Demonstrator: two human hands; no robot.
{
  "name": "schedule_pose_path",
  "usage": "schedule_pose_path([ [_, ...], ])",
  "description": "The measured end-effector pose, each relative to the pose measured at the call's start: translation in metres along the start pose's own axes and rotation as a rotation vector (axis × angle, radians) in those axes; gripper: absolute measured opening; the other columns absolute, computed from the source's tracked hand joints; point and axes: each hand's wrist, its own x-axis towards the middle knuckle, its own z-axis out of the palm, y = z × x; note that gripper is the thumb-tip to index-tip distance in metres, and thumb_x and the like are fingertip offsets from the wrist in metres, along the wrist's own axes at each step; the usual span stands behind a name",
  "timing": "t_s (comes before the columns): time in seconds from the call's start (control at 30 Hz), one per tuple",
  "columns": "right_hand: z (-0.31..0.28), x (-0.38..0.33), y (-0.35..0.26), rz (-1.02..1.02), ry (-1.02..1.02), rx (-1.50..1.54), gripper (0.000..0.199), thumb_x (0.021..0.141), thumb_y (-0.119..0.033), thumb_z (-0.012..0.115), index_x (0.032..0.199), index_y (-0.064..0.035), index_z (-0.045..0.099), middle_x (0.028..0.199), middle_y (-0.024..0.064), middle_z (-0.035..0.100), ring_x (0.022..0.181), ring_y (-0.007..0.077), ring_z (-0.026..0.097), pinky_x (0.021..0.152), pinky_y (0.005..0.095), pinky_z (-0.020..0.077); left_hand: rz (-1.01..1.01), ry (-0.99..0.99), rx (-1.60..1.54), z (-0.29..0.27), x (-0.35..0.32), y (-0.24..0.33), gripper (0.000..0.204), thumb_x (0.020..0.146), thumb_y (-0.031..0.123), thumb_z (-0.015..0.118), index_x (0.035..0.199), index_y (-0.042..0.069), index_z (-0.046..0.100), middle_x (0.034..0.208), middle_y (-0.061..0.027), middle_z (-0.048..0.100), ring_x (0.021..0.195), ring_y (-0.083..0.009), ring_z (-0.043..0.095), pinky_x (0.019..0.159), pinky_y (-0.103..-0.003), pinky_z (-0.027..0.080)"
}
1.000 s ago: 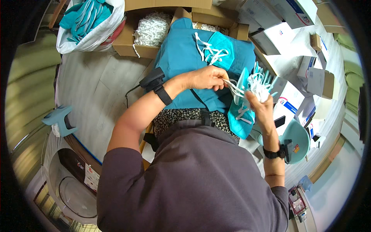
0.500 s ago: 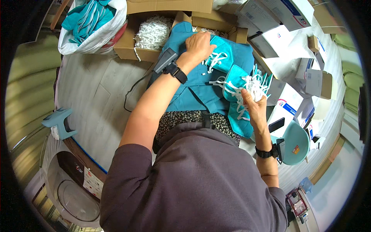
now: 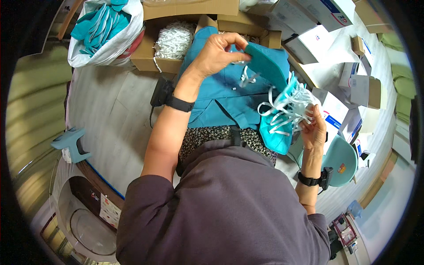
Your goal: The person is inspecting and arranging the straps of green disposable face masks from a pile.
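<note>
Between thumb and fingers, my left hand (image 3: pixel 221 55) pinches the upper end of a teal face mask (image 3: pixel 268 66). That mask is raised off the lap and slants down toward a bunch of white ear loops (image 3: pixel 297 105). My right hand (image 3: pixel 314 129) is closed on the right side of this bunch, its fingertips partly hidden among the loops. Another teal mask (image 3: pixel 277 136) hangs below the bunch, over the edge of the lap. A blue-teal cloth (image 3: pixel 201 95) covers the lap, with some white loops (image 3: pixel 248 77) above it, blurred.
Ahead stands a cardboard box (image 3: pixel 155 64) filled with white loops (image 3: pixel 176 40). A white bag (image 3: pixel 128 33) of teal masks (image 3: pixel 99 31) is at the far left. White cartons (image 3: pixel 312 44) pile up on the right, near a teal stool (image 3: pixel 343 161). Another stool (image 3: pixel 73 143) stands left.
My left hand has drawn back a little to the left, lifting a mask off the cloth. My right hand has shifted right, and its fingers have turned upward against the loops.
</note>
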Motion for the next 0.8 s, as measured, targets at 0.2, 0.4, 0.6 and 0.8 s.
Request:
schedule_pose_path([
  [0.2,0.046,-0.02,-0.016,-0.617,-0.193,-0.665,0.033,0.085,-0.019,0.075,0.111,0.001,0.069,0.09,-0.0006,0.066,0.068,0.0048,0.051,0.06,0.0184,0.0387,0.035,-0.092,-0.135,0.05,0.002,0.006,0.015,0.073,0.011,0.081,0.084,0.01,0.071,0.077,0.0067,0.063,0.069,-0.0028,0.048,0.063,-0.021,0.034],
  [0.4,0.054,-0.019,-0.012,-0.691,-0.083,-0.711,0.021,0.088,-0.01,0.073,0.105,0.0021,0.069,0.089,0.0,0.068,0.077,0.0065,0.056,0.071,0.022,0.0457,-0.044,-0.094,-0.301,0.074,0.0,-0.002,0.028,0.082,0.012,0.078,0.103,0.003,0.062,0.093,-0.0002,0.065,0.085,-0.0074,0.062,0.074,-0.022,0.05],
  [0.6,0.046,-0.012,-0.019,-0.494,-0.05,-0.566,0.021,0.089,-0.012,0.072,0.105,0.0018,0.069,0.093,0.0019,0.069,0.08,0.0075,0.059,0.072,0.023,0.047,-0.105,-0.178,-0.015,0.071,-0.017,-0.006,0.025,0.079,0.014,0.081,0.095,0.003,0.065,0.091,0.0009,0.064,0.075,-0.0048,0.056,0.066,-0.02,0.045],
  [0.8,0.051,-0.011,-0.022,-0.412,-0.039,-0.503,0.018,0.09,-0.015,0.07,0.1,-0.0001,0.068,0.085,-0.0001,0.065,0.071,0.0062,0.055,0.064,0.0225,0.0412,-0.022,-0.305,0.17,0.082,-0.025,-0.004,0.025,0.075,0.022,0.083,0.081,0.002,0.069,0.077,0.0008,0.054,0.07,-0.0062,0.051,0.062,-0.022,0.042],
])
